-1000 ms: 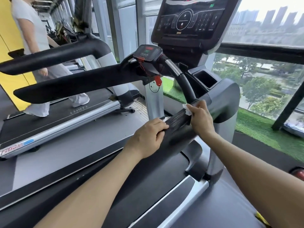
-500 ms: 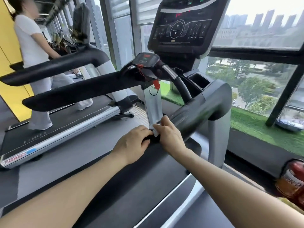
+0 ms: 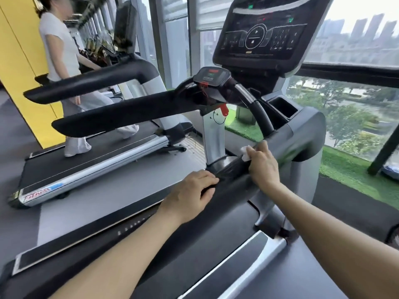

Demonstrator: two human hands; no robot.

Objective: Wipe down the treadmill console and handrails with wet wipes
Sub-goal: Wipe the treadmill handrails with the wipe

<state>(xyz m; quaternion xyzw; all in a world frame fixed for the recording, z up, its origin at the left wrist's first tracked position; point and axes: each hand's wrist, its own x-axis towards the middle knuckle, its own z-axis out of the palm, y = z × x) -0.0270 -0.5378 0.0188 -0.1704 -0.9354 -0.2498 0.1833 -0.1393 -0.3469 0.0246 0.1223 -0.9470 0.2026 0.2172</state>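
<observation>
The treadmill's black right handrail [image 3: 232, 192] runs from the lower middle up toward the grey console housing [image 3: 306, 134]. My right hand [image 3: 262, 165] presses a white wet wipe [image 3: 246, 152] onto the rail's upper part, fingers wrapped over it. My left hand [image 3: 191, 194] grips the same rail just below, fingers curled over its top. The dark console screen [image 3: 262, 35] stands above, with a small control panel [image 3: 212, 76] under it. The left handrail [image 3: 121, 114] stretches out to the left.
A person in white walks on the neighbouring treadmill [image 3: 86, 167] at the left. A red safety clip [image 3: 224, 109] hangs under the small panel. Windows and a strip of green turf [image 3: 349, 175] lie to the right. The black belt [image 3: 190, 255] is below my arms.
My right hand slid with the wipe up the right handrail, away from my left hand. The left hand kept its grip on the rail. The view shifted a little.
</observation>
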